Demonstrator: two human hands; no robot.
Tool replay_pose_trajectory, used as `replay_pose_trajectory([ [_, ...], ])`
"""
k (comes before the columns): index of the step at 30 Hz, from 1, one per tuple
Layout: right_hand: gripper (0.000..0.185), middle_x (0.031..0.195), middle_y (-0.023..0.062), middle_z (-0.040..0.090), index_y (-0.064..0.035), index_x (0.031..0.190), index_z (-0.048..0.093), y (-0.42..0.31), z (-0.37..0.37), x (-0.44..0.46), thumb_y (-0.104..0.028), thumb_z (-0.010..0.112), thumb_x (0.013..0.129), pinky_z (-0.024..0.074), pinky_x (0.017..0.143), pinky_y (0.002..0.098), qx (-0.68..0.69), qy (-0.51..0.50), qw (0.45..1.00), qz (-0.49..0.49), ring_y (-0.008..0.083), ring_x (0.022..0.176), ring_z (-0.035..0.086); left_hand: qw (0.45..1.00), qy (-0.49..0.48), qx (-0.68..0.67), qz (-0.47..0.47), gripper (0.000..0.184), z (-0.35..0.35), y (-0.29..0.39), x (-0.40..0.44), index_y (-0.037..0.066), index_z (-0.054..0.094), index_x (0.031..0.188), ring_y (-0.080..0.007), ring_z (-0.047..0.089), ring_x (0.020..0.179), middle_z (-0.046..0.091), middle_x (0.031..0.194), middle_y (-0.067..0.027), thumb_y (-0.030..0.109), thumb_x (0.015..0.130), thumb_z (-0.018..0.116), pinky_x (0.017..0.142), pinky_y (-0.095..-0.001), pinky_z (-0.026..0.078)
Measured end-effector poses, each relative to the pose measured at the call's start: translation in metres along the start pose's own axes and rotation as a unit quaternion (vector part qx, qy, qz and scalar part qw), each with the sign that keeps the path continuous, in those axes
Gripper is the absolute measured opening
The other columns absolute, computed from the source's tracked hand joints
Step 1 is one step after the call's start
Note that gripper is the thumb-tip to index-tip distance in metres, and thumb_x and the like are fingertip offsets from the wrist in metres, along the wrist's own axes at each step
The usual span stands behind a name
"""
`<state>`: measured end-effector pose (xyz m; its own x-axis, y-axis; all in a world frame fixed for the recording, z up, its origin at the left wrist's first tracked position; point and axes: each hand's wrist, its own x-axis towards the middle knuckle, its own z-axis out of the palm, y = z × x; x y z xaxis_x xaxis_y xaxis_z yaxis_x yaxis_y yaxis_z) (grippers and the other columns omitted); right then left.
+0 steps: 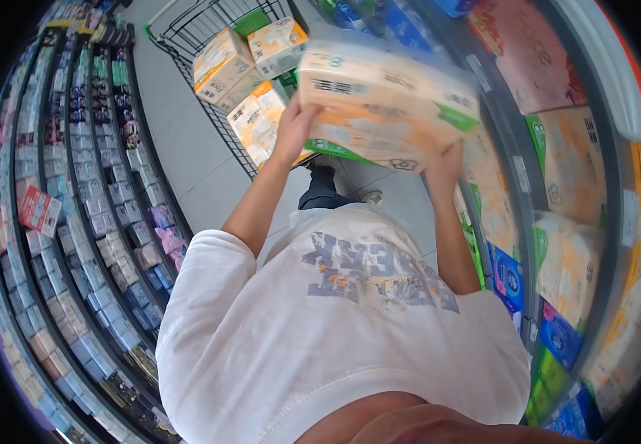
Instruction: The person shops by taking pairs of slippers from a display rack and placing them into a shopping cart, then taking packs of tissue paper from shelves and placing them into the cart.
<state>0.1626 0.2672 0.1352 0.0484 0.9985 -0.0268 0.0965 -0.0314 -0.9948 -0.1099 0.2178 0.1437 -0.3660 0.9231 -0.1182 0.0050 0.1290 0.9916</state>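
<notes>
Between my two hands I hold a large plastic-wrapped pack of tissues, cream and orange with green corners and blurred by motion. My left hand grips its left end, the thumb on the near face. At the lower right corner my right hand has hold of it, the fingers partly hidden and smeared. The pack is in the air beside a black wire shopping cart. Inside the cart lie several similar packs, among them a tissue pack and a smaller-looking one.
Shelves with tissue packs and blue packages line my right side. Along the left runs a shelf rack full of small packaged goods, with a red sign. Grey tiled floor lies between them.
</notes>
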Motion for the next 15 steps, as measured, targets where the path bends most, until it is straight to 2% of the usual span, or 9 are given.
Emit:
replay_pose_trajectory([
  [1, 0.040, 0.110, 0.0168, 0.063, 0.0040, 0.112, 0.051, -0.006, 0.021, 0.005, -0.012, 0.069, 0.080, 0.0468, 0.087, 0.0327, -0.063, -0.023, 0.998, 0.011, 0.0227, 0.098, 0.062, 0.998, 0.038, -0.010, -0.045, 0.040, -0.018, -0.007, 0.000, 0.001, 0.054, 0.122, -0.0169, 0.056, 0.100, 0.060, 0.113, -0.0088, 0.015, 0.084, 0.055, 0.086, -0.0291, 0.044],
  [2, 0.043, 0.108, 0.0179, 0.063, 0.0040, 0.112, 0.051, 0.003, 0.040, 0.013, -0.016, 0.070, 0.079, 0.0473, 0.086, 0.0339, -0.065, -0.069, 0.995, -0.009, 0.0247, 0.098, 0.062, 0.993, 0.075, -0.021, -0.090, 0.040, -0.036, -0.013, -0.001, 0.002, 0.053, 0.122, -0.0180, 0.056, 0.100, 0.060, 0.114, -0.0097, 0.018, 0.085, 0.054, 0.086, -0.0297, 0.044],
  [6, 0.055, 0.107, 0.0209, 0.064, 0.0017, 0.113, 0.051, 0.009, 0.125, 0.044, -0.029, 0.073, 0.074, 0.0481, 0.086, 0.0384, -0.153, -0.196, 0.967, -0.057, 0.0327, 0.099, 0.063, 0.980, 0.161, -0.042, -0.107, 0.043, -0.094, -0.032, -0.004, 0.002, 0.052, 0.124, -0.0196, 0.056, 0.102, 0.059, 0.115, -0.0109, 0.020, 0.085, 0.056, 0.086, -0.0313, 0.044],
  [8, 0.058, 0.107, 0.0216, 0.063, 0.0008, 0.113, 0.050, 0.012, 0.167, 0.055, -0.032, 0.074, 0.072, 0.0478, 0.087, 0.0395, -0.176, -0.218, 0.957, -0.076, 0.0345, 0.099, 0.062, 0.970, 0.221, 0.016, -0.096, 0.045, -0.119, -0.041, -0.004, 0.001, 0.050, 0.126, -0.0199, 0.057, 0.101, 0.059, 0.116, -0.0126, 0.020, 0.086, 0.056, 0.083, -0.0325, 0.046],
  [10, 0.071, 0.118, 0.0250, 0.058, 0.0000, 0.127, 0.043, 0.011, 0.204, 0.058, -0.034, 0.073, 0.071, 0.0460, 0.092, 0.0415, -0.208, -0.292, 0.933, -0.037, 0.0372, 0.109, 0.057, 0.971, 0.224, 0.031, -0.081, 0.044, -0.156, -0.080, 0.001, -0.001, 0.050, 0.124, -0.0204, 0.058, 0.100, 0.058, 0.118, -0.0142, 0.018, 0.085, 0.057, 0.081, -0.0330, 0.047],
  [11, 0.071, 0.118, 0.0250, 0.058, 0.0000, 0.127, 0.043, 0.021, 0.218, 0.058, -0.034, 0.073, 0.071, 0.0460, 0.092, 0.0415, -0.206, -0.293, 0.933, -0.039, 0.0372, 0.109, 0.057, 0.971, 0.210, 0.041, -0.105, 0.044, -0.172, -0.100, 0.002, -0.002, 0.051, 0.123, -0.0205, 0.059, 0.098, 0.059, 0.116, -0.0143, 0.016, 0.084, 0.058, 0.081, -0.0331, 0.048],
  [13, 0.088, 0.133, 0.0283, 0.044, -0.0029, 0.142, 0.028, 0.063, 0.241, 0.051, -0.033, 0.072, 0.071, 0.0423, 0.098, 0.0419, -0.239, -0.352, 0.901, -0.085, 0.0397, 0.120, 0.048, 0.967, 0.213, 0.066, -0.119, 0.042, -0.190, -0.138, -0.004, -0.004, 0.052, 0.120, -0.0216, 0.060, 0.096, 0.061, 0.111, -0.0135, 0.011, 0.081, 0.061, 0.081, -0.0334, 0.048],
  [14, 0.088, 0.133, 0.0283, 0.044, -0.0029, 0.142, 0.028, 0.094, 0.245, 0.043, -0.033, 0.072, 0.071, 0.0423, 0.098, 0.0419, -0.237, -0.351, 0.902, -0.086, 0.0397, 0.120, 0.048, 0.958, 0.239, 0.103, -0.121, 0.042, -0.195, -0.167, -0.014, -0.003, 0.052, 0.117, -0.0262, 0.062, 0.095, 0.062, 0.108, -0.0151, 0.011, 0.079, 0.063, 0.082, -0.0347, 0.048],
  [15, 0.090, 0.134, 0.0284, 0.043, -0.0077, 0.145, 0.024, 0.129, 0.246, 0.033, -0.030, 0.072, 0.072, 0.0419, 0.098, 0.0411, -0.280, -0.393, 0.869, -0.108, 0.0395, 0.122, 0.047, 0.947, 0.264, 0.140, -0.121, 0.041, -0.199, -0.189, -0.022, -0.003, 0.053, 0.114, -0.0308, 0.063, 0.094, 0.063, 0.105, -0.0167, 0.011, 0.077, 0.064, 0.083, -0.0360, 0.048],
])
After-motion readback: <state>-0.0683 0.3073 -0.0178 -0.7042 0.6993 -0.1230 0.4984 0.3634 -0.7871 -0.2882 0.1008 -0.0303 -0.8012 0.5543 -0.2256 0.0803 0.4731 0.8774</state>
